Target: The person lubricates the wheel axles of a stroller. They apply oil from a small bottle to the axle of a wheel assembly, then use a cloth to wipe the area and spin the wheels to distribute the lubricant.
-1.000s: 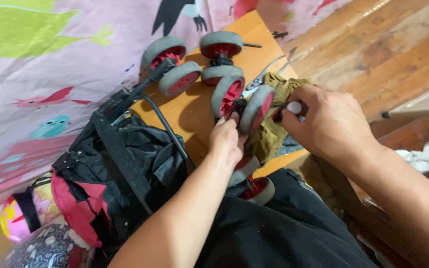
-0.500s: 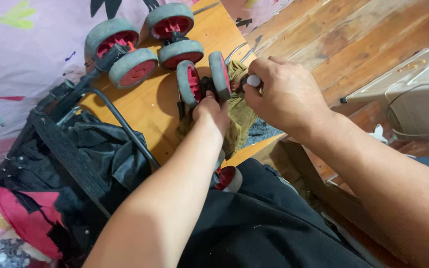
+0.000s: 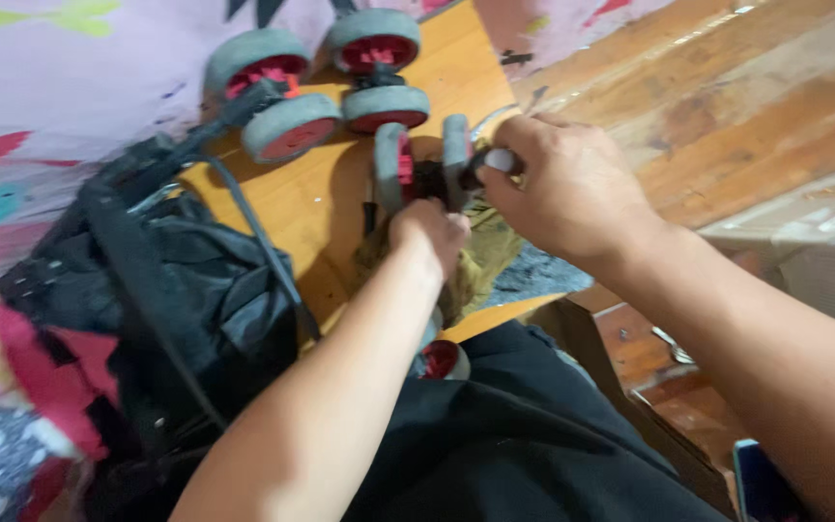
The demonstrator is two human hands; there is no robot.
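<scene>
Head view, looking down at a folded stroller (image 3: 147,290) with black and pink fabric, lying partly on an orange wooden board (image 3: 321,193).

Twin wheel assembly (image 3: 422,164): two grey wheels with red hubs standing on edge, side by side, at the board's middle. It lies between the two hands, directly beyond the left knuckles and just left of the right fingertips.

Left hand (image 3: 429,237): clenched into a fist just below the twin wheels, pressing an olive-green rag (image 3: 480,261) against the wheel base. Fingertips hidden; what else they pinch cannot be told.

Right hand (image 3: 562,193): fingers curled around a small object with a white rounded end (image 3: 500,159), held against the right wheel's outer face. The object is too blurred to name.

Further up the board: two more grey wheel pairs (image 3: 340,68) on the black frame, apart from both hands. Another red-hubbed wheel (image 3: 442,358) shows under the left forearm. Wooden floor (image 3: 727,87) to the right.
</scene>
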